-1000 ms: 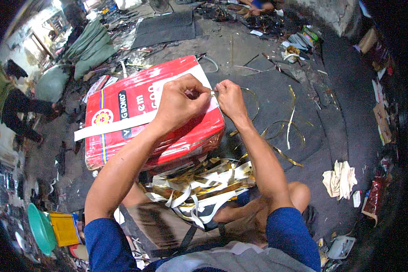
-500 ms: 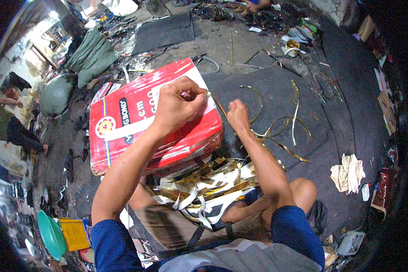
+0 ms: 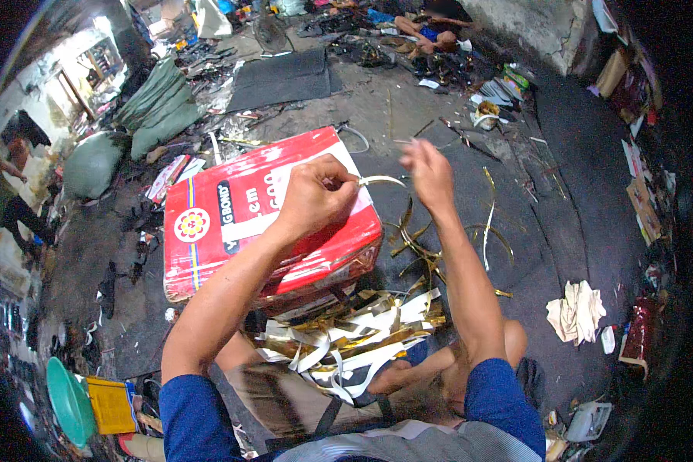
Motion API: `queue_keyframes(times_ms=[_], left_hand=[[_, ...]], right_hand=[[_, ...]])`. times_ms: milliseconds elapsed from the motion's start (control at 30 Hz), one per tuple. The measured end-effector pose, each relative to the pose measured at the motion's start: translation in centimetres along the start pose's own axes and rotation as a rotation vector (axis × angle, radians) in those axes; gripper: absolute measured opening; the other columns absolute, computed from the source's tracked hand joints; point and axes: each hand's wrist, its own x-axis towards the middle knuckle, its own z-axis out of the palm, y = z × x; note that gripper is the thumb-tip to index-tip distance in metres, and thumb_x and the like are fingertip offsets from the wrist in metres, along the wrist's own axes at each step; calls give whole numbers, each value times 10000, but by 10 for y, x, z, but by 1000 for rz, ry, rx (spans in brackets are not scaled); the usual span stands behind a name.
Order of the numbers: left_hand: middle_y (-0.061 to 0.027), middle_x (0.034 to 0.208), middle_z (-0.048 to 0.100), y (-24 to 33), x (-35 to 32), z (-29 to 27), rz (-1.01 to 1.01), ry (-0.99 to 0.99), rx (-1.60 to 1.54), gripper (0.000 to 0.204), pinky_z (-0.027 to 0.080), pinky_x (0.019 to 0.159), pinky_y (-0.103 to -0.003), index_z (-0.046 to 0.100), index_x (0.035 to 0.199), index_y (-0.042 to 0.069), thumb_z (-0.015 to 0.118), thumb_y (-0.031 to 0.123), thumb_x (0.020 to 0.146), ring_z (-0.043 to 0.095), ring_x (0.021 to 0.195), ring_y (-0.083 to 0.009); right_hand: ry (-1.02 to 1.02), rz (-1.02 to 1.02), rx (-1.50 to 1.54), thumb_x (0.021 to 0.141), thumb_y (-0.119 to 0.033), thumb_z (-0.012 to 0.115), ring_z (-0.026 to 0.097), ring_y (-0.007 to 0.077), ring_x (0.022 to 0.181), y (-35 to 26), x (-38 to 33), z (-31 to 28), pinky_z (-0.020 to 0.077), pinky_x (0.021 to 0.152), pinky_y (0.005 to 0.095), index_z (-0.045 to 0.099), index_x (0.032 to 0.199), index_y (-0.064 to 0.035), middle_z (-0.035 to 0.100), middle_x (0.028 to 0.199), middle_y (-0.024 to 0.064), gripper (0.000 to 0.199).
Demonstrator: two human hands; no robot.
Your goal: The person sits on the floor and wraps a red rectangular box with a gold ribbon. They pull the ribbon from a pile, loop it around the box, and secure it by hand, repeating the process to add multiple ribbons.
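A red cardboard box (image 3: 285, 266) with white, yellow and blue markings stands in front of me. Over its top, near the right edge, my left hand (image 3: 321, 192) pinches one end of a narrow pale strip (image 3: 383, 180), which curves out past the box edge. My right hand (image 3: 431, 175) is raised to the right of that strip, apart from it, fingers closed together; a thin light sliver seems to show at the fingertips, too small to name. Across my lap lies a pile of white and gold strips (image 3: 346, 339).
Loose gold strips (image 3: 417, 239) curl on the dark floor mat right of the box. A crumpled cream cloth (image 3: 576, 312) lies farther right. At the lower left are a green basin (image 3: 69, 402) and a yellow container (image 3: 110, 406). Other people are at the far left and the back.
My right hand has moved up and away from my left, and a pale strip now extends from my left hand's pinch. The view has shifted slightly, so the box sits lower.
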Motion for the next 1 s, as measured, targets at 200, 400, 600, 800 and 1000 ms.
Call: queue_keyframes(times_ms=[200,400,600,800,1000], left_hand=[[-49,797,704,-9,-2,4,83,51,28,32,530,639,-262,746,844,-4,750,27,848,654,705,-100],[-39,770,689,-3,-2,11,-27,32,-6,54,527,598,-253,728,822,-12,737,23,861,643,688,-89],[-41,821,695,-9,0,9,62,32,-13,45,525,611,-249,732,830,-2,738,16,871,641,710,-86],[-45,825,685,-4,0,8,14,-4,-62,47,526,613,-250,717,825,-14,734,3,866,644,715,-96],[-61,808,699,-17,-2,12,-85,-10,-183,51,525,642,-266,738,831,-9,751,41,833,657,720,-110]], right_hand=[[-157,-165,-216,1029,-297,560,700,358,747,-57,1,56,528,686,451,662,846,36,692,799,242,393],[-95,2,132,1028,-290,589,531,146,597,12,-18,69,433,574,366,645,782,29,605,631,74,407],[-81,99,48,998,-279,599,627,300,646,90,-49,81,483,648,435,666,798,34,659,693,186,378],[-56,159,5,1003,-285,598,591,244,625,114,-67,80,465,637,435,655,790,38,642,680,179,391],[-83,239,-88,974,-307,613,673,345,707,144,-90,76,497,692,456,678,792,35,687,756,223,393]])
